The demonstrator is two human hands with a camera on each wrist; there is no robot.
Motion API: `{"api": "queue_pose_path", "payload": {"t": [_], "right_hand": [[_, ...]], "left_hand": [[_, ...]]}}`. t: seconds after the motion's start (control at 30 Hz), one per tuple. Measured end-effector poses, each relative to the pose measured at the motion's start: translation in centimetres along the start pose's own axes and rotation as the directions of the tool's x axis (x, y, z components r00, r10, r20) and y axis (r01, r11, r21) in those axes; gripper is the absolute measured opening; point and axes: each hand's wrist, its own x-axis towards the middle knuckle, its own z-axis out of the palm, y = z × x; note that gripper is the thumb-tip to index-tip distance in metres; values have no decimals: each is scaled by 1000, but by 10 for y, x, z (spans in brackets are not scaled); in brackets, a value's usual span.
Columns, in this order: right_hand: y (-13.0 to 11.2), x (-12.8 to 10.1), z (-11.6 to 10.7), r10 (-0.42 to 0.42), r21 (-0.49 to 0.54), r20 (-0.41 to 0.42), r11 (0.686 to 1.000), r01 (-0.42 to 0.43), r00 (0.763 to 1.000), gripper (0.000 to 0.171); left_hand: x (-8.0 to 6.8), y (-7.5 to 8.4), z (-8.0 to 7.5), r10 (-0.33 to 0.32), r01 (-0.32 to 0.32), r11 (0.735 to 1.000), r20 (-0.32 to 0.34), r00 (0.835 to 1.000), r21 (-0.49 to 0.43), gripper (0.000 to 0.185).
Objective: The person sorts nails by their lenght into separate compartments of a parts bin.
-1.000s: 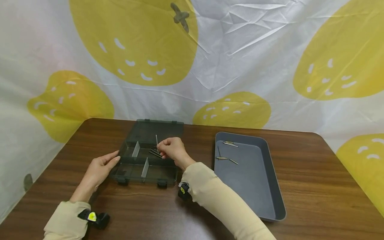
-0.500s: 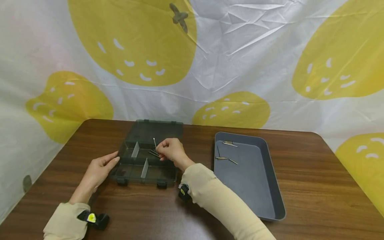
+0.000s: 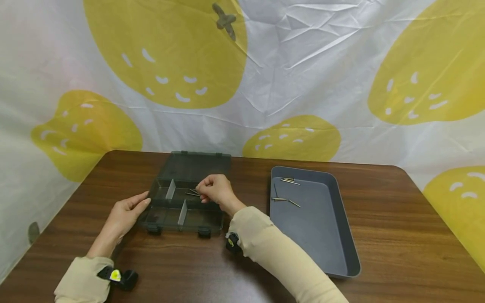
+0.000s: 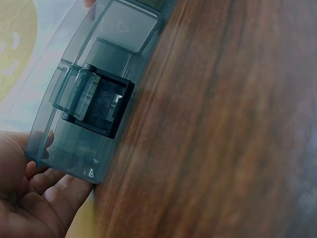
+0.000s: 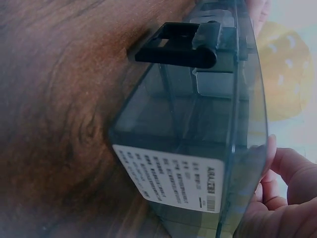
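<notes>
Right hand (image 3: 217,191) is held over the rear compartment of the smoky divided organizer box (image 3: 182,209), fingers curled, thumb and forefinger pinched on a thin metal pin (image 3: 192,194); pin is laid nearly flat, pointing left, at or just above the compartment floor; contact with the floor cannot be confirmed. Left hand (image 3: 126,212) is pressed flat against the box's left wall, fingers straight, box steadied; same contact is seen at the box corner in the left wrist view (image 4: 34,196). Box lid is folded back, open, toward the backdrop; box sits on the wooden table (image 3: 398,219).

Step judged: placing the pin into the rear compartment, release not yet made. Several more pins (image 3: 285,200) are left loose in the grey tray (image 3: 342,235) to the right, well apart from the box. Next move is judged to call for the pinch to be opened with the pin low inside the walls, then a reach right to the tray; left-hand bracing should be kept so the light box is not shifted.
</notes>
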Motion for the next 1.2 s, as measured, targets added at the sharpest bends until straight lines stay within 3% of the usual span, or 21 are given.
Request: {"api": "queue_pose_path", "payload": {"t": [0.33, 0.67, 0.93, 1.2], "right_hand": [[0, -1, -3, 20, 57, 15, 998, -21, 1000, 9], [-6, -3, -18, 17, 274, 28, 961, -24, 999, 13], [-13, -12, -65, -16, 317, -50, 948, 31, 999, 8], [2, -18, -128, 105, 339, -200, 940, -32, 974, 13]], "left_hand": [[0, -1, 0, -8, 8, 1000, 19, 1000, 7, 59], [-1, -1, 0, -20, 19, 1000, 19, 1000, 18, 59], [-2, 1, 1, -22, 22, 1000, 26, 999, 16, 59], [-1, 0, 1, -14, 13, 1000, 21, 1000, 12, 59]]}}
